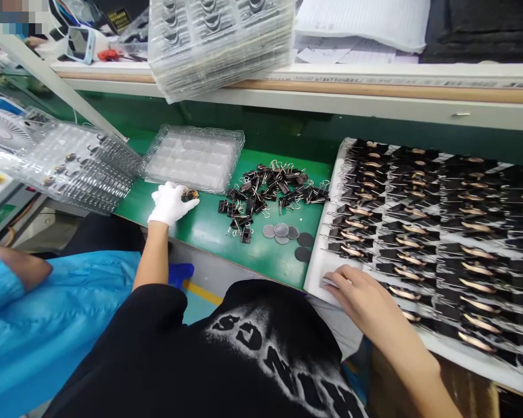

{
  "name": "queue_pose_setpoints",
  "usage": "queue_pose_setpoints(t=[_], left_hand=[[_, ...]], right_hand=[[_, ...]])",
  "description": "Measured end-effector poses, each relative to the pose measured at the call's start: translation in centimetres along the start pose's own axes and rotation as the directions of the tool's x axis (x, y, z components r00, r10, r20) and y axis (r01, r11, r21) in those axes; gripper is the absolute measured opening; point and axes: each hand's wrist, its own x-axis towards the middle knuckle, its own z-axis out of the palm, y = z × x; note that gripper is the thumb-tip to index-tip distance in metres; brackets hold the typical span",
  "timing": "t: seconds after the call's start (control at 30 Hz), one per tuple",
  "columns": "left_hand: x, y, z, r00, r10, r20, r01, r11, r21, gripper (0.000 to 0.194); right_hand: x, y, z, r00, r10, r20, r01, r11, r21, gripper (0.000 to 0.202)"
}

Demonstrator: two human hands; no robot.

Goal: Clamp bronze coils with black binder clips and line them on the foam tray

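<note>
The gloved left hand [169, 204] pinches a small round part [190, 196] — it sits between the fingers. The right hand's [361, 293] fingers bend beside the white tray [319, 266] (holding something, I cannot tell) — black clips [261, 194] lie between both hands' fingers.

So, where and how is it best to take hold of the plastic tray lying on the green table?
Probably by the right rim, coming from the right: the plastic tray lies flat, its rim runs around the compartments, and the gloved left hand is at its near edge.
</note>
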Motion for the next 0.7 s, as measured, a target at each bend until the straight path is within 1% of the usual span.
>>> queue_pose_setpoints(t=[0.1,0.17,0.3,0.33,0.4,0.43,0.5,0.57,0.6,0.63,0.7], left_hand=[[-0.2,0.1,0.1,0.998,0.061,-0.018,-0.062,0.996,-0.071,0.056],[-0.3,0.4,0.2,0.996,0.084,-0.019,-0.086,0.992,-0.097,0.056],[-0.4,1.3,0.8,0.997,0.068,-0.030,-0.071,0.992,-0.106,0.057],[-0.5,1.5,0.9,0.997,0.061,-0.038,-0.065,0.992,-0.106,0.055],[-1.0,1.8,0.7,0.997,0.053,-0.051,-0.058,0.993,-0.104,0.051],[-1.4,2.0,0.4,0.996,0.050,-0.068,-0.057,0.993,-0.106,0.050],[-2.5,2.9,-0.8,0.987,0.061,-0.146,-0.079,0.989,-0.126,0.050],[-4.1,4.8,-2.4,0.954,0.124,-0.272,-0.171,0.973,-0.156,0.049],[-5.0,6.2,-3.3,0.925,0.186,-0.332,-0.251,0.954,-0.164,0.049],[-5.9,7.8,-4.2,0.886,0.260,-0.385,-0.342,0.925,-0.164,0.048],[-7.6,11.4,-5.8,0.803,0.412,-0.431,-0.514,0.844,-0.151,0.046]], right_hand=[[-0.4,0.1,-0.2,0.999,0.041,0.008,-0.041,0.999,0.023,0.025],[-0.5,0.0,-0.4,0.999,0.054,0.006,-0.054,0.998,0.027,0.024],[-0.4,-0.4,-1.0,0.997,0.068,-0.018,-0.068,0.997,0.047,0.023],[-0.3,-0.6,-1.3,0.996,0.085,-0.040,-0.082,0.994,0.075,0.022],[-0.1,-1.0,-1.8,0.983,0.131,-0.129,-0.106,0.978,0.180,0.019],[0.1,-1.2,-2.1,0.970,0.158,-0.187,-0.109,0.963,0.246,0.017],[0.6,-1.8,-2.7,0.933,0.209,-0.292,-0.094,0.928,0.362,0.016],[1.5,-2.5,-3.0,0.901,0.240,-0.360,-0.069,0.900,0.429,0.023],[2.1,-2.9,-3.1,0.889,0.247,-0.386,-0.049,0.889,0.455,0.026],[2.7,-3.2,-3.1,0.877,0.255,-0.408,-0.029,0.874,0.484,0.027],[3.9,-3.9,-2.9,0.839,0.325,-0.437,-0.015,0.816,0.578,0.024]])
